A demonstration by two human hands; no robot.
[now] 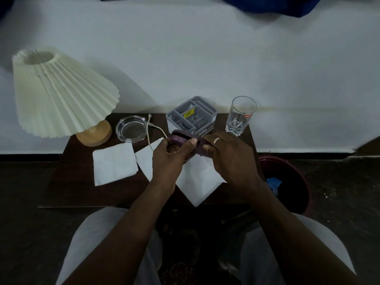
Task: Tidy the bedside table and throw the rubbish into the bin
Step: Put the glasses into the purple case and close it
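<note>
The left hand point(170, 156) and right hand point(229, 159) each curled round a purple case point(184, 138) above the dark bedside table point(72, 182); a maroon bin point(275, 160) stood beside.

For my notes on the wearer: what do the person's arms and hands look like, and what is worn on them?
Both forearms are bare: no sleeves, watch or bracelet show. The right hand wears one plain pale metal ring. The left hand shows no clear ring.
</note>
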